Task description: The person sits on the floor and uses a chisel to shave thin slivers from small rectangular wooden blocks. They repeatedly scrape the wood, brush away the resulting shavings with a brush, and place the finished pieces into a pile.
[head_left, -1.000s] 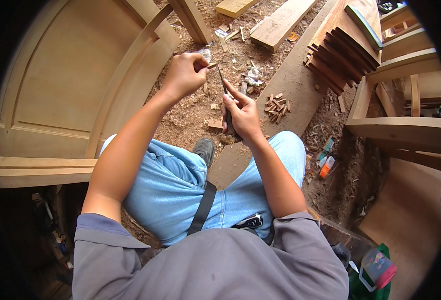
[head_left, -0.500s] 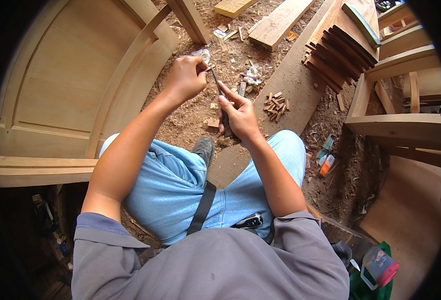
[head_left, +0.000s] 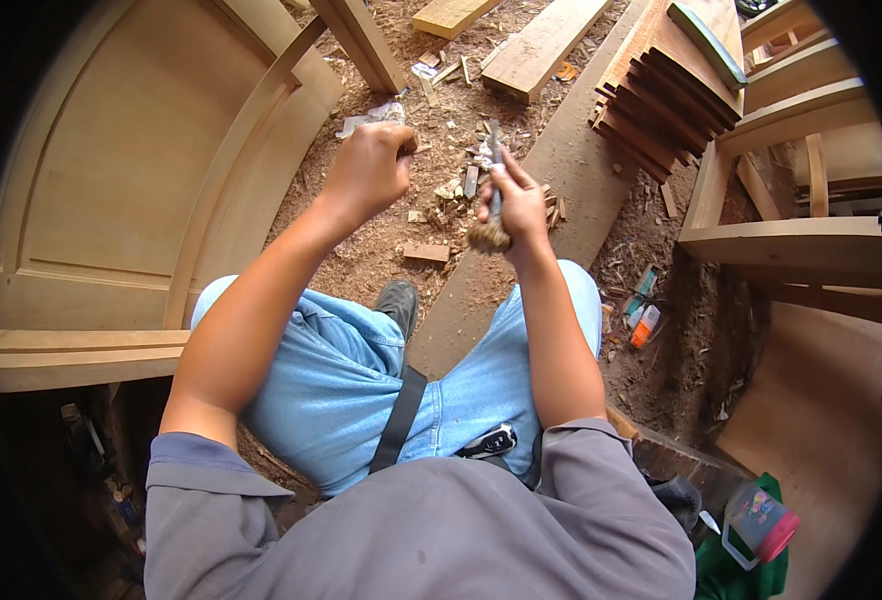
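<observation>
the right hand (head_left: 523, 208), gripping a chisel-like tool (head_left: 496, 152), now sits farther from the left hand (head_left: 369, 172), which pinches a small wood piece (head_left: 422, 149), so work on it seems paused.

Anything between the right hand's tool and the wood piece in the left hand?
Nothing visible: open gap between the tool in the right hand and the small wood piece in the left hand; the scraps beyond lie on the ground.
</observation>
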The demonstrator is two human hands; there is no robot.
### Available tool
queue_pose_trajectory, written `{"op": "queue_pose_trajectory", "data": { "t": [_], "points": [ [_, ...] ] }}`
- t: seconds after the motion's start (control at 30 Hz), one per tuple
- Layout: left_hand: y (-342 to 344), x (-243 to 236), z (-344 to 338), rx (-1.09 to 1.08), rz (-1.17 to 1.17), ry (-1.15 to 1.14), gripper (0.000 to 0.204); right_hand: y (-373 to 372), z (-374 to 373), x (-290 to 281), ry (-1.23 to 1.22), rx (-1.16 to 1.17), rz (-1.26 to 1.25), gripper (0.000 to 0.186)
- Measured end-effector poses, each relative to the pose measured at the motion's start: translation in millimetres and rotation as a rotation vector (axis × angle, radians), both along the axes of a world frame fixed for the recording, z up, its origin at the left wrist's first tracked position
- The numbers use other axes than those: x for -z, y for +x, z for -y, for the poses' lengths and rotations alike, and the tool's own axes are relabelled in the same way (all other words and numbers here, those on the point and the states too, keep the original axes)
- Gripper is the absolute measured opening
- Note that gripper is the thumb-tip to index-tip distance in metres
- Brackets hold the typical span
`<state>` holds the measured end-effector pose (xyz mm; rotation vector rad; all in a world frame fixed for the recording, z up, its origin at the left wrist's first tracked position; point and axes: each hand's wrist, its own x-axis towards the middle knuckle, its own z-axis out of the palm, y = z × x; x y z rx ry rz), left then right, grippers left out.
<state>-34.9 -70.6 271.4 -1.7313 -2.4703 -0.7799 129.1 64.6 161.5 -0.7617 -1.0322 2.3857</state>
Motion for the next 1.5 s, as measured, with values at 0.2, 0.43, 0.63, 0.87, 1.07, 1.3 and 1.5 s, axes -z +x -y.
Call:
{"op": "queue_pose_trajectory", "data": {
  "t": [0.2, 0.43, 0.63, 0.87, 1.07, 1.3, 1.5],
  "points": [
    [-18.0, 8.7, 1.9, -0.143, -0.013, -0.11, 0.012, 0.0, 46.2, -32.1, 0.014, -0.302, -0.065, 0.048],
    [-13.5, 7.3, 4.0, -0.13, -0.157, -0.102, 0.009, -4.1, 53.5, -38.7, -0.045, -0.36, -0.013, 0.048],
    [-14.0, 8.5, 9.1, -0.152, -0.144, -0.159, 0.014, -5.4, 52.6, -37.3, -0.055, -0.375, -0.031, 0.048],
    [-5.7, 7.8, 11.0, -0.069, -0.119, -0.139, 0.012, -24.3, 20.5, 1.1, -0.194, 0.097, 0.276, 0.046],
    [-9.8, 1.1, 11.2, -0.093, 0.009, -0.051, 0.01, -16.6, -12.9, 13.1, -0.176, 0.219, 0.097, 0.047],
    [-21.5, 7.8, 12.2, -0.131, -0.039, -0.058, 0.011, -14.1, 43.8, -31.6, -0.171, -0.398, -0.11, 0.05],
    [-26.9, 16.0, 18.3, -0.104, -0.092, -0.061, 0.007, -18.1, 43.8, -33.8, -0.199, -0.486, -0.084, 0.048]
  ]
}}
